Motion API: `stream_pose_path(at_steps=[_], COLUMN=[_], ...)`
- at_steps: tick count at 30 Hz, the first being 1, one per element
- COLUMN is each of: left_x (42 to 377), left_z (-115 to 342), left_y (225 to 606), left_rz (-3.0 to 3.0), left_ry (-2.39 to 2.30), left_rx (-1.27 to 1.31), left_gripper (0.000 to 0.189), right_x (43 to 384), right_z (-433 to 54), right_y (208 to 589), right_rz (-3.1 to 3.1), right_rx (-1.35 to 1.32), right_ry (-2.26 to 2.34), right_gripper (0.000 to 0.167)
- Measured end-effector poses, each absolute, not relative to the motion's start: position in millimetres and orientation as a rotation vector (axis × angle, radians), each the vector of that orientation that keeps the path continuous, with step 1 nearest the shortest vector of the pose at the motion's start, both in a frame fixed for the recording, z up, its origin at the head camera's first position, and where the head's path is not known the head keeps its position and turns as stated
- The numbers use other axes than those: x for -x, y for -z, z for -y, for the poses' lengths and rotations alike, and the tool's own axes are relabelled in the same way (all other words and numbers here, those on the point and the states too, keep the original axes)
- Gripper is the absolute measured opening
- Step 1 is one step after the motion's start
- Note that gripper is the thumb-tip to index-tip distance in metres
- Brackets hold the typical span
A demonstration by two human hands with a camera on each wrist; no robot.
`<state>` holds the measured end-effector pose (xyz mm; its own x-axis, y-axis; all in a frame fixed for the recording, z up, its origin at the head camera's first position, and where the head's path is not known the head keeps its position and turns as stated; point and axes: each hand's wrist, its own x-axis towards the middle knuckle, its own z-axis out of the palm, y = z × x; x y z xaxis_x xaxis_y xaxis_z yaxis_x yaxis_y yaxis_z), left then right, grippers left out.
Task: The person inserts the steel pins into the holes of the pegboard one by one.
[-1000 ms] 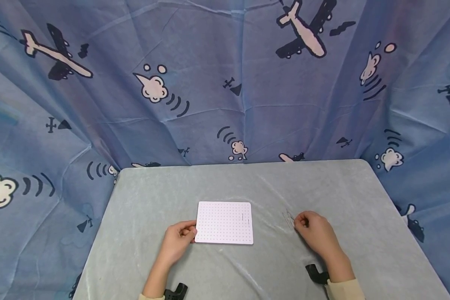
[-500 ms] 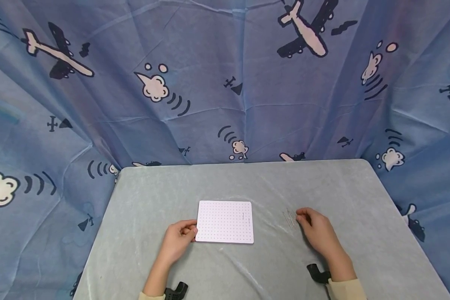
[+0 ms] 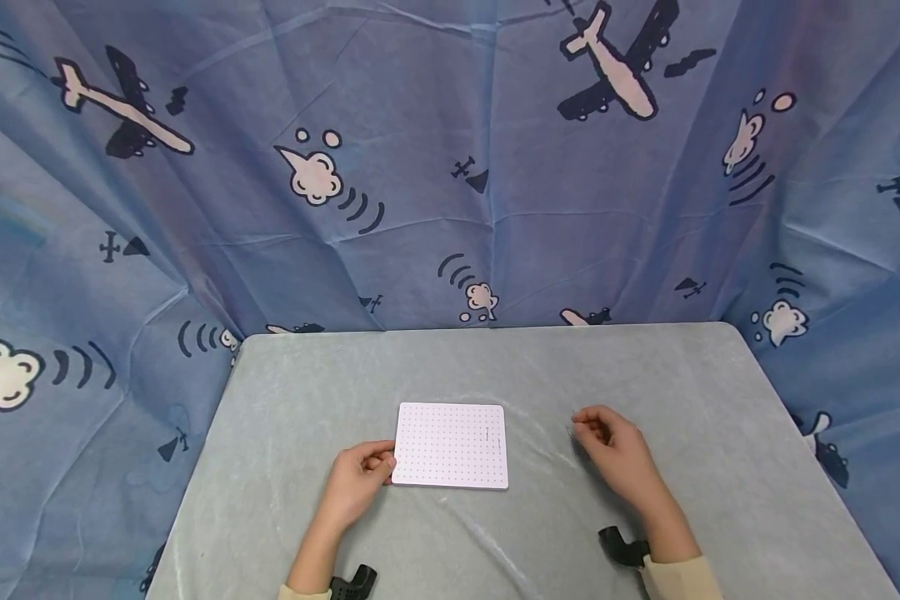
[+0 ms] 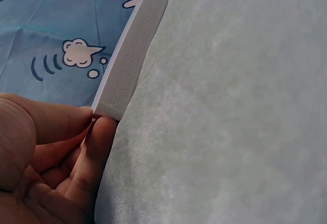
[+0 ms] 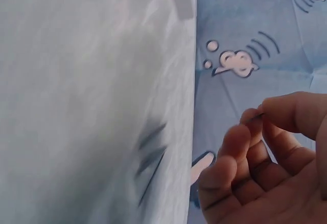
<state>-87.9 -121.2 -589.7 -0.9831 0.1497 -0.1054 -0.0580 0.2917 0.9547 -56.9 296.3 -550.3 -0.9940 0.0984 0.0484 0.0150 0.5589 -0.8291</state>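
Observation:
A white board [image 3: 450, 446] with rows of small dots lies flat mid-table, two thin dark lines near its right side. My left hand [image 3: 356, 483] pinches its left edge; in the left wrist view the thumb and a finger meet at the corner of the board [image 4: 125, 66]. To the right of the board, my right hand [image 3: 618, 458] is held over the table with thumb and forefinger together. In the right wrist view a thin dark metal pin [image 5: 255, 116] shows as a sliver at those fingertips. Another thin pin [image 5: 152, 178] lies on the cloth, others hidden beneath the hand.
A pale grey cloth covers the table [image 3: 330, 375]. Behind and beside it hangs a blue curtain [image 3: 420, 167] printed with planes and clouds. Black wrist camera mounts [image 3: 624, 547] stick out by both wrists.
My right hand lifted slightly from beside the pins, then shifted left over them, covering most of them from the head view. My left hand stays at the board's edge.

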Motion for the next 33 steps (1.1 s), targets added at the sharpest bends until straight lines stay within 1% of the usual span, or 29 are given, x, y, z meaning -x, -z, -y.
stream_pose_path(at_steps=[5,11,18,25,33], left_x=[88,89,90,90,90], left_z=[122,123,124,124,124], left_y=[591,593,594,594,593], left_rz=[-2.376,-2.357,-2.352,-2.358,-2.345], left_ry=[-1.766,-1.774,-1.787,-1.773,-1.806], left_rx=[-0.077,-0.095,-0.097,-0.084,-0.075], left_gripper=[0.025,0.026,0.025,0.025,0.026], right_x=[60,60,62,64,64], right_z=[-277,-254,-234,-220,-210], right_y=[542,541,542,547,554], right_rz=[2.642,2.643,2.655,2.689,2.734], right_rx=[0.060,0.018,0.001,-0.084,-0.090], right_ry=[-1.559,-1.635,-1.760,-1.731,-1.639], right_gripper=[0.014,0.010,0.011,0.008,0.008])
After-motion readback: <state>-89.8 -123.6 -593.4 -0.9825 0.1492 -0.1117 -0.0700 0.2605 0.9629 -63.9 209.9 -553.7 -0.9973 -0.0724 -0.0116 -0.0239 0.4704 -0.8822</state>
